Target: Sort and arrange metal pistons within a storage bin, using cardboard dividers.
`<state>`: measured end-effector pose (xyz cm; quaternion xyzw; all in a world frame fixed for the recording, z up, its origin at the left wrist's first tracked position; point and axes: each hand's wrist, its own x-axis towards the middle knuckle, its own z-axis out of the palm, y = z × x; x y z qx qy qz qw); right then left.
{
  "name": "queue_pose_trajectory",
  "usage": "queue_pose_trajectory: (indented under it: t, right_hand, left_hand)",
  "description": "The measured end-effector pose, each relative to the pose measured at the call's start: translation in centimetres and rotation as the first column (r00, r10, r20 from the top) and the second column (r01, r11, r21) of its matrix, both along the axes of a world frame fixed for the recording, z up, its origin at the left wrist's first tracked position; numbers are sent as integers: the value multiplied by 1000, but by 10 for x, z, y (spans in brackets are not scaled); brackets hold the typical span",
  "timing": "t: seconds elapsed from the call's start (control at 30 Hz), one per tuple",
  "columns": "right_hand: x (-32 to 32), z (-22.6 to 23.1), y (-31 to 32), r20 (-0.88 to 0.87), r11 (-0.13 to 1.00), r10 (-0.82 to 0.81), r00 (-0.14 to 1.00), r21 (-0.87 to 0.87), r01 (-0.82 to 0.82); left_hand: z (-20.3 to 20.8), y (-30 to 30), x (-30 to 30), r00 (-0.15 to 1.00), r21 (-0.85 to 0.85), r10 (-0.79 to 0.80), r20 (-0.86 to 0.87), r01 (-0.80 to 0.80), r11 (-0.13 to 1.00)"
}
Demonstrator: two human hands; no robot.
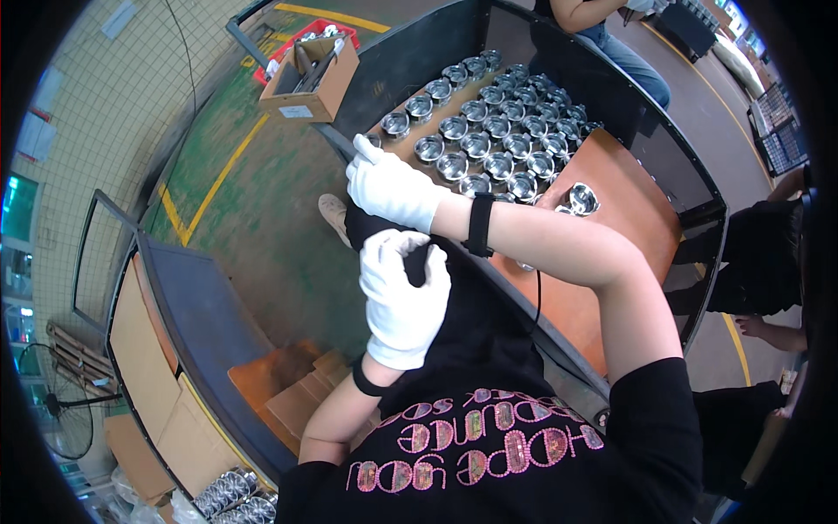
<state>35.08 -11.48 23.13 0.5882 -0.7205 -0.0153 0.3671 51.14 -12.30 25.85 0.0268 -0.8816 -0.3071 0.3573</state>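
Both my hands wear white gloves. My right hand (394, 188) is held over the near-left edge of the dark cart (410, 65), closed, with its thumb or a finger pointing up. What it holds, if anything, is hidden. Just below it is my left hand (403, 301), in front of my body. Its fingers curl, and a gap shows between them and the thumb, with nothing visible there. Beyond my right arm, shiny round cup-like metal parts (497, 127) stand in rows in the cart. A few more (583, 199) sit on a brown sheet (624, 188) nearer me.
A cardboard box (305, 100) with dark pieces stands at the cart's left corner, a red crate (345, 31) behind it. To my left is another cart (188, 279) with cardboard. One person (628, 65) sits beyond my cart; others (759, 262) are at the right.
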Motion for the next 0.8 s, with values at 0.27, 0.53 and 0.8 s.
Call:
queue_pose_trajectory:
  t: [0.27, 0.53, 0.8]
  right_hand:
    - [35, -36, 27, 527, 955, 276, 804, -57, -290]
    - [58, -65, 28, 854, 932, 340, 394, -251, -260]
    - [23, -74, -24, 912, 905, 399, -92, -408, -121]
  left_hand:
    - [32, -41, -20, 971, -216, -230, 67, 240, 947]
    - [31, -34, -28, 905, -182, -325, 273, 381, 907]
    - [32, -45, -19, 989, -205, -148, 14, 148, 968]
